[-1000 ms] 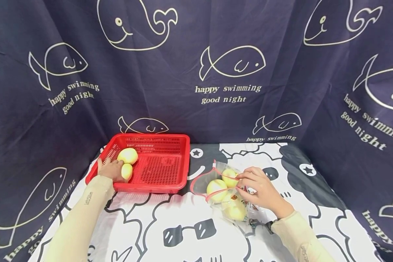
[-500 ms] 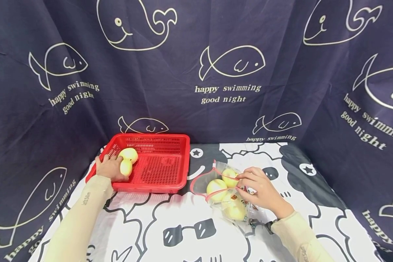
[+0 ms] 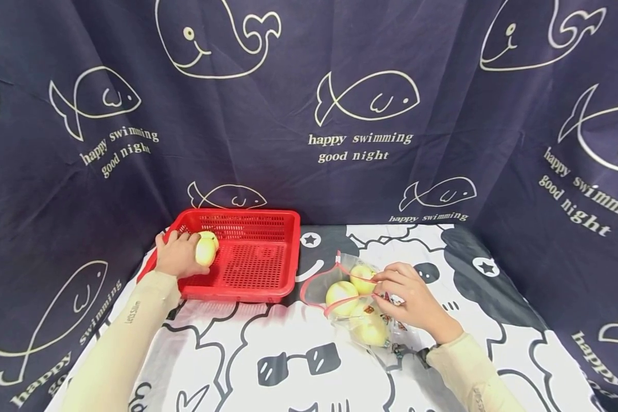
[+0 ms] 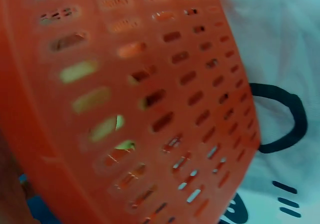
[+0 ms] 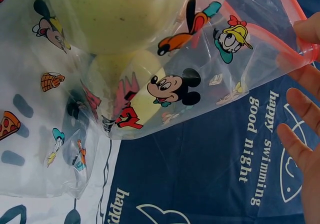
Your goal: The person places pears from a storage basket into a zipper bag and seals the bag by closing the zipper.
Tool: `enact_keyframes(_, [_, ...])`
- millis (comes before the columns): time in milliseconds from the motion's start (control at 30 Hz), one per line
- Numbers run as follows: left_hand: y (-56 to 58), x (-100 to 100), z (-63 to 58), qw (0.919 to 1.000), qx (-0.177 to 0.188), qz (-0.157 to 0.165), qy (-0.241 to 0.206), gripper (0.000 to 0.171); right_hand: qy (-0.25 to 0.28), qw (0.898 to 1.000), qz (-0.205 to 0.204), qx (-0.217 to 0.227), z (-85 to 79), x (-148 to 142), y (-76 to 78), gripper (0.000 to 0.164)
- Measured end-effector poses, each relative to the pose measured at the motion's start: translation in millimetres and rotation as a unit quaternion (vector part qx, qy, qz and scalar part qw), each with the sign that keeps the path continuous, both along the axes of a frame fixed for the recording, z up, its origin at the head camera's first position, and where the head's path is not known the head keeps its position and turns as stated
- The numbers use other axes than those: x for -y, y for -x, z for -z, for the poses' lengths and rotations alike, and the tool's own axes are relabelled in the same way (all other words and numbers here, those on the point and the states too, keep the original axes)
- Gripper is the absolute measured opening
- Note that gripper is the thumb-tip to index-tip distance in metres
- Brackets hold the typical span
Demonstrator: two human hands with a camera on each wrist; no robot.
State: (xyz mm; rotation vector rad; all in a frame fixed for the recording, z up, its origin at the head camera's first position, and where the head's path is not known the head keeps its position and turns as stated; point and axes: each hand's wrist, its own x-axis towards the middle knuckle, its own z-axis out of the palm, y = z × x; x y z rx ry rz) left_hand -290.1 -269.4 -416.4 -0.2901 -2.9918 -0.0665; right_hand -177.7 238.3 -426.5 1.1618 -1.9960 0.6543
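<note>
While gripping round pale-yellow fruit point(image 3: 206, 252) inside red perforated plastic basket point(image 3: 237, 292) with curled fingers of left hand point(image 3: 178, 257), might drop it from loose hold; while pinching red-trimmed clear plastic bag point(image 5: 172, 89) between fingers of right hand point(image 3: 409, 300), might spill bagged yellow fruits point(image 3: 341, 298) by slackening.

The rectangular plastic basket point(image 3: 232, 294) is red, the round fruits point(image 3: 206, 251) pale yellow, the clear plastic bag point(image 5: 175, 90) coral-edged with multicoloured cartoon prints.

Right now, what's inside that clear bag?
Three pale yellow fruits show inside the clear bag: two near the opening, one lower down. The right hand and the printed figures cover patches of it, so what's behind them is hidden.
</note>
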Motion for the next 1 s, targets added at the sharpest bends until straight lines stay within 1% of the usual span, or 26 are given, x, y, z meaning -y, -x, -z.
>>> enact_keyframes(100, [-1.3,-4.5,-4.8,0.9999,-0.011,0.006,-0.001,0.089,0.002,1.0,-0.001,0.001,0.3,0.0,0.0,0.024])
enact_keyframes(267, [-1.2,-9.9,-8.9,0.9993,-0.027,0.023,-0.005,0.09,0.007,1.0,-0.002,0.006,0.7,-0.1,-0.1,0.023])
enact_keyframes(533, [-2.4,-17.2,-8.8,0.9957,-0.069,0.051,-0.035,0.081,0.008,1.0,-0.003,0.006,1.6,0.8,-0.7,0.025])
enact_keyframes(600, [-3.7,-20.4,-10.8,0.9947,-0.077,0.053,-0.041,0.08,0.008,1.0,-0.004,0.005,1.7,1.0,-0.6,0.025])
enact_keyframes(700, [-6.2,-25.4,-14.7,0.9941,-0.082,0.058,-0.042,0.08,0.007,1.0,-0.005,0.003,1.6,1.2,-0.2,0.025])
enact_keyframes(1000, [-15.2,-40.7,-26.8,0.9932,-0.081,0.075,-0.035,0.078,0.007,1.0,-0.004,0.001,0.8,1.6,1.9,0.026])
